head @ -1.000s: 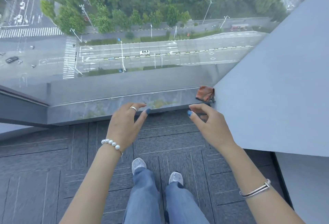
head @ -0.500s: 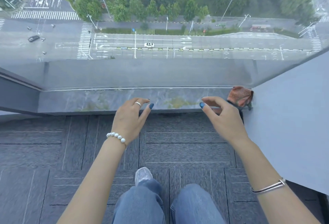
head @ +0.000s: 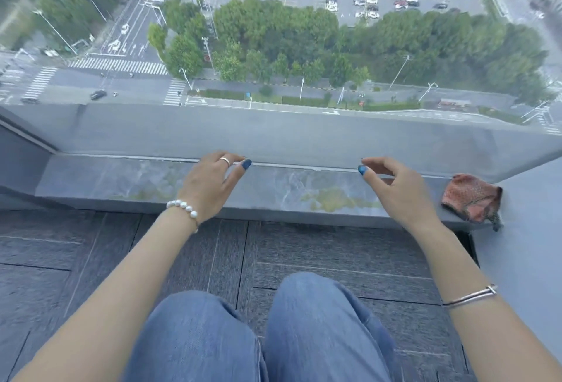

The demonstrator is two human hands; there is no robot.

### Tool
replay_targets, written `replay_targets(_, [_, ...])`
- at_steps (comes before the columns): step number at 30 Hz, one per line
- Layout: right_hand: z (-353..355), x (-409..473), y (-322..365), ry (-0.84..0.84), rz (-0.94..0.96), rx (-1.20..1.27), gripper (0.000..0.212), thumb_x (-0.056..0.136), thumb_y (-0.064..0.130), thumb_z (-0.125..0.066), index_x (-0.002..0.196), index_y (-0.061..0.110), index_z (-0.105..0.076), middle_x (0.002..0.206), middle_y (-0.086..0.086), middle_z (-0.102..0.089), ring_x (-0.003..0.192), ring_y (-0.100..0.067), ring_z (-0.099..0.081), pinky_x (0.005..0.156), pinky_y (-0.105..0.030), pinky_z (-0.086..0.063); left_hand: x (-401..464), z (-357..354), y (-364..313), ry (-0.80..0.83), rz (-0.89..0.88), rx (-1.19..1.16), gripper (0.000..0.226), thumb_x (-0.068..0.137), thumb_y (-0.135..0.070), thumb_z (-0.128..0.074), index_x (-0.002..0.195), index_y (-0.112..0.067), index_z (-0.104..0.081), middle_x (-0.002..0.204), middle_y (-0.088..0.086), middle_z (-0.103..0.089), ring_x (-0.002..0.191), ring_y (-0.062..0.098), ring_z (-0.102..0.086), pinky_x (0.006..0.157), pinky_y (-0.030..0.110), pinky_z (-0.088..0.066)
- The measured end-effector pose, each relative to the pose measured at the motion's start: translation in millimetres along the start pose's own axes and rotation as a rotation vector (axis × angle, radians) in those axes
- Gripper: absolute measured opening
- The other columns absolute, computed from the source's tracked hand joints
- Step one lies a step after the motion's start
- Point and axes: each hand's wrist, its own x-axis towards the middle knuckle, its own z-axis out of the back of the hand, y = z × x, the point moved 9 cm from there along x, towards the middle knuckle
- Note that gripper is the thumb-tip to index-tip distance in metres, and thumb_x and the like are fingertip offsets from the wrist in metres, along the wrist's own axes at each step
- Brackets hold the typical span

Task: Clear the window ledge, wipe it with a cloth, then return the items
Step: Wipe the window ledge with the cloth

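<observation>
Left hand [head: 209,187] hovering over ledge [head: 100,179], fingers loosely spread, gripping nothing. Right hand [head: 398,191] doing likewise, empty. Cloth [head: 470,196] lying crumpled at ledge's 3 o'clock end, touching wall [head: 529,229]. Ledge between hands lying bare.

Both bare forearms reach forward, hands loosely curled and holding nothing.

The left hand [head: 209,187] is palm down, its fingers bent at the knuckles and its thumb stretched out to the right, with a ring on one finger and a pearl bracelet [head: 182,207] round the wrist. The right hand [head: 395,191] is turned slightly on edge, with its fingers curled inward and its thumb pointing left toward the other hand; a thin silver bangle [head: 470,296] sits further down that forearm. Both thumbnails are painted blue. The two hands are level with each other and well apart. Below, two knees in blue jeans [head: 258,333] sit between the forearms.
</observation>
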Motion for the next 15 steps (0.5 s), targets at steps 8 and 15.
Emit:
replay_targets(8, [-45.2, 9.4, -18.4, -0.011, 0.053, 0.008, 0.026, 0.092, 0.028, -0.056, 0.113, 0.014, -0.065, 0.104, 0.004, -0.064, 0.098, -0.007, -0.057, 0.068, -0.008, -0.037, 21.3, -26.7, 14.1, -0.047, -0.033, -0.042, 0.047, 0.095, -0.045, -0.035, 0.121, -0.013, -0.057, 0.121, 0.006, -0.058, 0.117, 0.024, -0.048, 0.096, 0.035, -0.038])
replay_targets(15, [-70.5, 14.2, -32.5, 0.017, 0.01, -0.004, 0.026, 0.093, 0.03, -0.056, 0.113, 0.017, -0.064, 0.103, 0.007, -0.062, 0.095, -0.007, -0.055, 0.073, -0.019, -0.039, 3.3, -95.6, 31.5, -0.05, 0.032, -0.039, 0.06, 0.093, -0.054, -0.029, 0.13, -0.011, -0.05, 0.132, 0.007, -0.053, 0.124, 0.024, -0.045, 0.103, 0.038, -0.035])
